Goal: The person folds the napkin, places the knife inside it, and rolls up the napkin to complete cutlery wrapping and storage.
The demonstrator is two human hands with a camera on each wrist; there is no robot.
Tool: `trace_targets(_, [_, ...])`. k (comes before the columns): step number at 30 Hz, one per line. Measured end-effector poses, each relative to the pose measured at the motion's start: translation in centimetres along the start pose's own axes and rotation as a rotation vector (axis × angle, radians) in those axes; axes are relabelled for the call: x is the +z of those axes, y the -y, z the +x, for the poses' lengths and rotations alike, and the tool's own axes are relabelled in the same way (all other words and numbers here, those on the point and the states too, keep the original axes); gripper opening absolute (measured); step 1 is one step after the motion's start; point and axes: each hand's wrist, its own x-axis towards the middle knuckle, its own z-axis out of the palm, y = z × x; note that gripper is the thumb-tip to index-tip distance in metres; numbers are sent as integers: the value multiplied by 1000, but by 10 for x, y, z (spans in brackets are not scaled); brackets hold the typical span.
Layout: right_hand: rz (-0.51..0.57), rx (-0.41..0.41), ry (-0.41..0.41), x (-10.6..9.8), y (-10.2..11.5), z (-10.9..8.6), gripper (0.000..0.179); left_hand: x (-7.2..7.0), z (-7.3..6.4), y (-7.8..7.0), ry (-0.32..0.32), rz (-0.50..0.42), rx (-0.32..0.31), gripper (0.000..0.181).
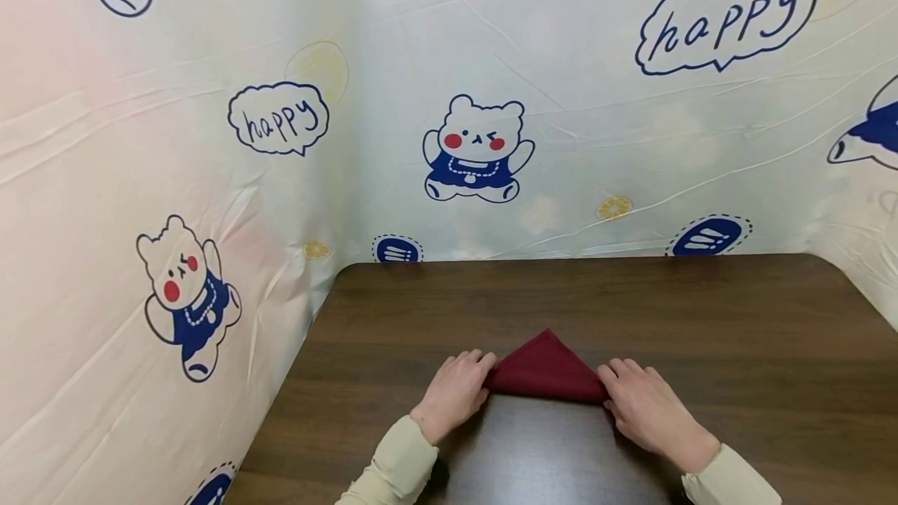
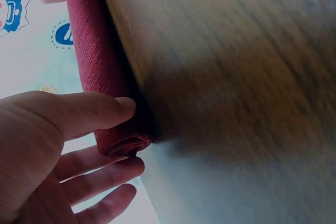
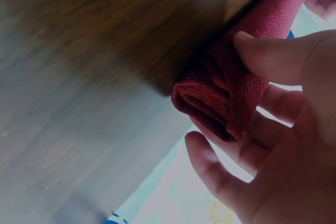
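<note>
A dark red cloth [image 1: 550, 371] lies on the wooden table, its near edge rolled and a triangular corner pointing away from me. At the roll's left end is my left hand [image 1: 457, 390]. In the left wrist view its thumb lies over the red roll [image 2: 92, 40], with fingers behind, pinching the end. My right hand [image 1: 647, 405] pinches the other end; the right wrist view shows the thumb on the near side and fingers behind. Layered folds show in the open end of the cloth [image 3: 207, 98] there. What lies inside the roll, if anything, is hidden.
The dark brown wooden table [image 1: 435, 310] has rounded far corners. Behind it and on the left hangs a pale curtain [image 1: 379, 139] printed with cartoon bears and "happy" bubbles. Light-coloured sleeves [image 1: 396, 462] cover both forearms.
</note>
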Motion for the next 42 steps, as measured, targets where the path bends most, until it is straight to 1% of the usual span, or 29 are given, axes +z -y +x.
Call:
trace_targets(6, [61, 26, 68, -2, -4, 1, 25, 2, 1, 1, 9, -13, 1, 32])
trace_targets(10, [93, 36, 100, -3, -7, 1, 23, 1, 2, 1, 20, -26, -7, 33])
trace_targets(16, [132, 66, 150, -4, -11, 3, 21, 0, 3, 0, 24, -15, -3, 26])
trace_targets(26, [224, 111, 212, -8, -13, 5, 24, 0, 3, -1, 41, 2, -11, 18])
trace_targets(30, [295, 141, 252, -8, -15, 6, 26, 1, 4, -1, 50, 9, -11, 19])
trace_targets(33, [333, 150, 275, -8, -17, 6, 26, 0, 4, 0, 56, 11, -11, 22])
trace_targets(37, [362, 158, 290, -8, -19, 6, 27, 1, 3, 0, 59, 5, -16, 25])
trace_targets(42, [395, 176, 315, -9, -19, 6, 26, 0, 4, 1, 52, 3, -8, 23])
